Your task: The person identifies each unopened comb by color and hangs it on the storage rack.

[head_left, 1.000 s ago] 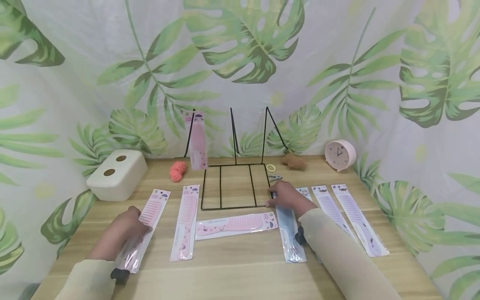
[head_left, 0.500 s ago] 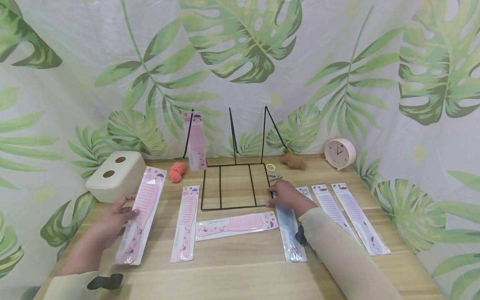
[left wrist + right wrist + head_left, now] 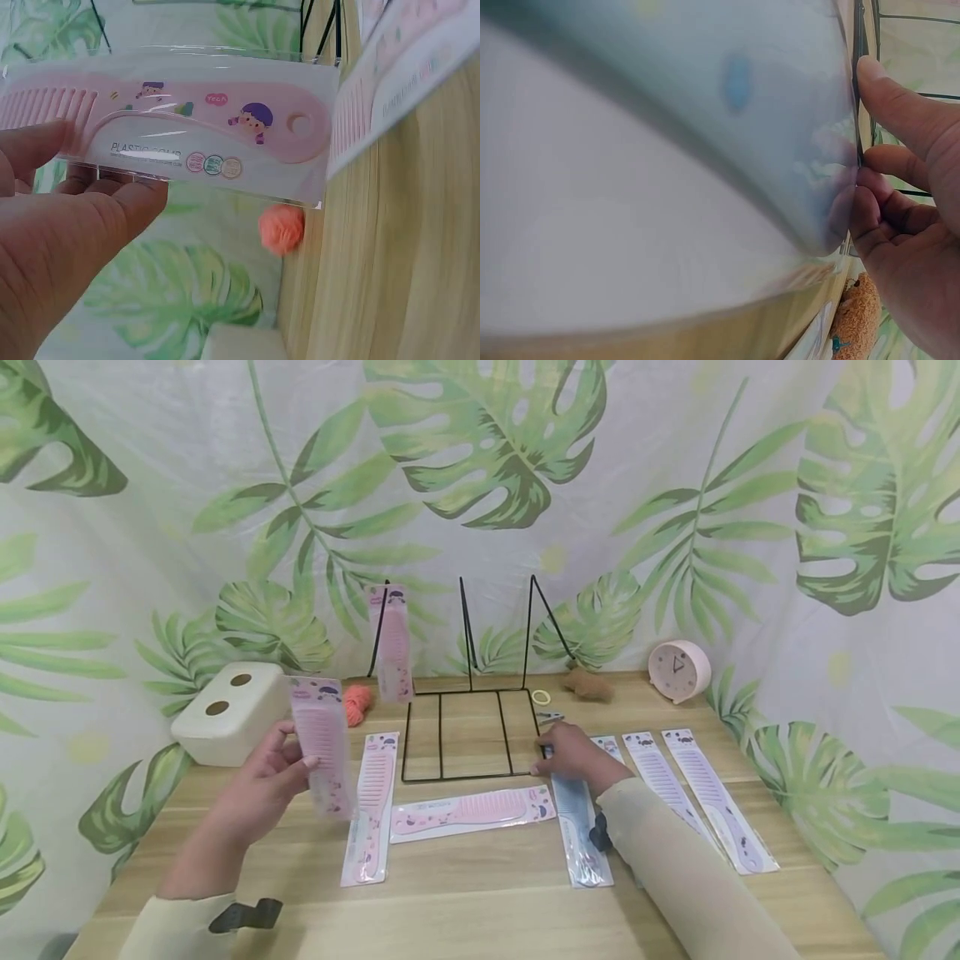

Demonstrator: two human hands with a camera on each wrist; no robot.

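My left hand (image 3: 270,781) holds up a pink comb (image 3: 321,735) in clear packaging, pinched between thumb and fingers at its toothed half. In the left wrist view the packaged comb (image 3: 195,120) shows its handle end with a hole and cartoon prints. My right hand (image 3: 576,752) grips the right side of the black wire rack (image 3: 441,735), thumb and fingers at the wire. Another packaged pink comb (image 3: 393,643) hangs from the rack's left prong. Below the right hand lies a blue packaged comb (image 3: 579,827), partly hidden by it.
Two packaged pink combs, one upright (image 3: 373,810) and one crosswise (image 3: 472,810), lie before the rack. Purple packaged combs (image 3: 720,802) lie right. Behind are a white box (image 3: 232,710), coral yarn (image 3: 357,703), a yellow ring (image 3: 541,697), a brown plush (image 3: 588,683) and a pink clock (image 3: 679,670).
My left hand has lifted the leftmost pink comb off the table, raised it upright and carried it right, towards the rack. The right hand stays at the rack's side.
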